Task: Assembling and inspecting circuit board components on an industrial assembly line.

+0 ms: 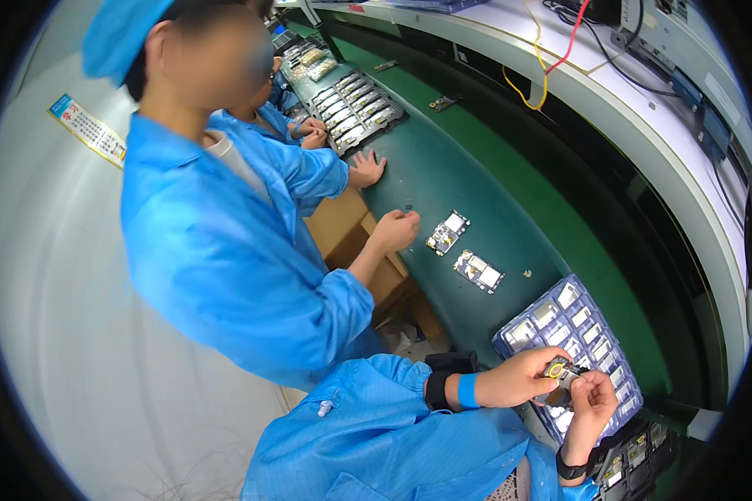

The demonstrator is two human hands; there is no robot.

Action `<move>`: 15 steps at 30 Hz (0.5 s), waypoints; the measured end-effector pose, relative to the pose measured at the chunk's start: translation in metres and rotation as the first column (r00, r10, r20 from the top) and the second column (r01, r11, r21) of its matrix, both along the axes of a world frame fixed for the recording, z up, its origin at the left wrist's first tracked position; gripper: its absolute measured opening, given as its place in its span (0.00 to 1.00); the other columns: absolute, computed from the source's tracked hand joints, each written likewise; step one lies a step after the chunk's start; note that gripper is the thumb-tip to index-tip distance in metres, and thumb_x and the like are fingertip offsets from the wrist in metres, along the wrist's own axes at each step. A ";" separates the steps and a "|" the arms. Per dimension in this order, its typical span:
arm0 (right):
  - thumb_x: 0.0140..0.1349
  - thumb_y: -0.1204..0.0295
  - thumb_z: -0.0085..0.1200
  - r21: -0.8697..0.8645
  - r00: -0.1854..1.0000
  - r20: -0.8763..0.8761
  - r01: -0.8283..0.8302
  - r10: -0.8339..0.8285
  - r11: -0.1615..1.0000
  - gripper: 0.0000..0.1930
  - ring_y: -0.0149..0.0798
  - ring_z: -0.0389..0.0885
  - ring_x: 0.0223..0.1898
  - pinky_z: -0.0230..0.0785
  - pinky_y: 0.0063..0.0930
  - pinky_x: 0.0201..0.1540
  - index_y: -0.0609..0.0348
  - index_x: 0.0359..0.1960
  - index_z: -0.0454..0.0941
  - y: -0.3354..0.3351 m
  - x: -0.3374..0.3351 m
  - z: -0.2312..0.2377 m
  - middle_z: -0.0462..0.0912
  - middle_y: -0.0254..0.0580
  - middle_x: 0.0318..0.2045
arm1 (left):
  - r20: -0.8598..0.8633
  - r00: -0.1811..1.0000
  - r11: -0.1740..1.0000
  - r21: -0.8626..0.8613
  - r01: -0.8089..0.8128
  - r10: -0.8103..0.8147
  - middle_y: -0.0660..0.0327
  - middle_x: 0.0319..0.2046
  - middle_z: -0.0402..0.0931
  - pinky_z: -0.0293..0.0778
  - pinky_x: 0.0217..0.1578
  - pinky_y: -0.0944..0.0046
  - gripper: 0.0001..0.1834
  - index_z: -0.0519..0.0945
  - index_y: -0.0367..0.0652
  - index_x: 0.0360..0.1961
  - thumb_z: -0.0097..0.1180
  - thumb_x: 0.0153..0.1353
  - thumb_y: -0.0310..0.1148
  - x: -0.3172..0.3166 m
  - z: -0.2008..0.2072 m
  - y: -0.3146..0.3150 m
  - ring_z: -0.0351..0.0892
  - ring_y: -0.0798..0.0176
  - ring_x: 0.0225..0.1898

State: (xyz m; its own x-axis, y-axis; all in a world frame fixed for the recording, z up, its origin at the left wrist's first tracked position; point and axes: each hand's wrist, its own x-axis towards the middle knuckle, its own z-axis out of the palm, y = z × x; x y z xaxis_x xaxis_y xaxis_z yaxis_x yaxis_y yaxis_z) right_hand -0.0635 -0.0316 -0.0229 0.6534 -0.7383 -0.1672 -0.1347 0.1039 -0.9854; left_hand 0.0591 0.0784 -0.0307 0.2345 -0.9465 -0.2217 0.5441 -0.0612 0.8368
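Observation:
Between both hands, above a blue plastic tray [503, 341], is a small dark circuit board [565, 377] with a yellow ring on it. My left hand [514, 380] grips its left side, the fingers closed at the edge. My right hand [591, 402] pinches the opposite side with thumb and fingertips. Part of the board is hidden behind my fingers. Rows of flat silvery pieces [591, 334] fill the tray's pockets beneath. My right wrist hangs over the near end of that tray.
Two circuit boards [478, 271] lie on the green bench [468, 330]. At left, a co-worker's hand [397, 230] hovers over the bench; another tray [355, 108] of boards stands farther off. A black tray [639, 459] sits at lower right. Cables [545, 71] hang from the shelf [643, 125].

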 end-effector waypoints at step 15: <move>0.53 0.79 0.54 0.066 0.975 0.006 0.221 -0.222 0.973 0.05 0.19 0.68 0.23 0.62 0.12 0.26 0.64 0.31 0.73 -0.023 -0.044 0.022 0.74 0.29 0.21 | -0.068 0.984 0.982 0.081 0.170 -0.165 0.60 0.43 0.69 0.66 0.46 0.69 0.21 0.59 0.36 0.54 0.42 0.58 0.19 -0.017 0.012 -0.034 0.69 0.70 0.45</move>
State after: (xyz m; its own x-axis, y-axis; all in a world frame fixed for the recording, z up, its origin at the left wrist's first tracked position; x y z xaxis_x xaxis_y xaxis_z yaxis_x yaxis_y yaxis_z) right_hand -0.1076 -0.0547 -0.0013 0.4771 -0.8529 -0.2118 -0.0882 0.1934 -0.9772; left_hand 0.0419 0.0448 -0.0184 0.0579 -0.9480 -0.3130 0.5695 -0.2262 0.7903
